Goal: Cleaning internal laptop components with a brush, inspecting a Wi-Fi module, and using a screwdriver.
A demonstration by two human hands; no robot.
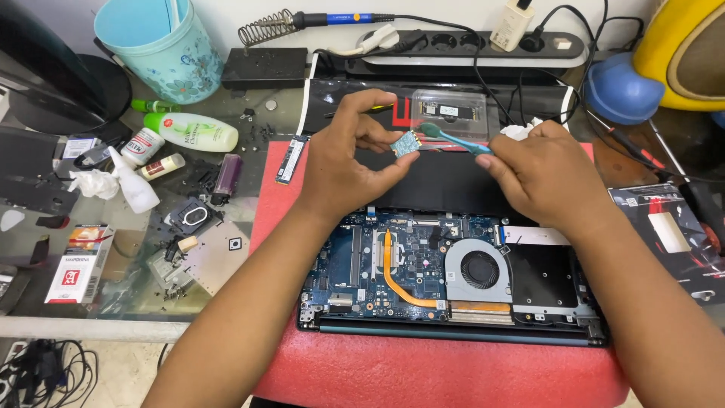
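left hand (pixel 343 155) pinching small circuit card (pixel 405 143) above opened laptop (pixel 453 276) | right hand (pixel 545 175) gripping teal toothbrush (pixel 453 139), bristles touching card | brush axis running 3 o'clock to 9, card lying at 9 o'clock from right hand | left hand nearer

opened laptop (pixel 453 279) under hands, clutter left
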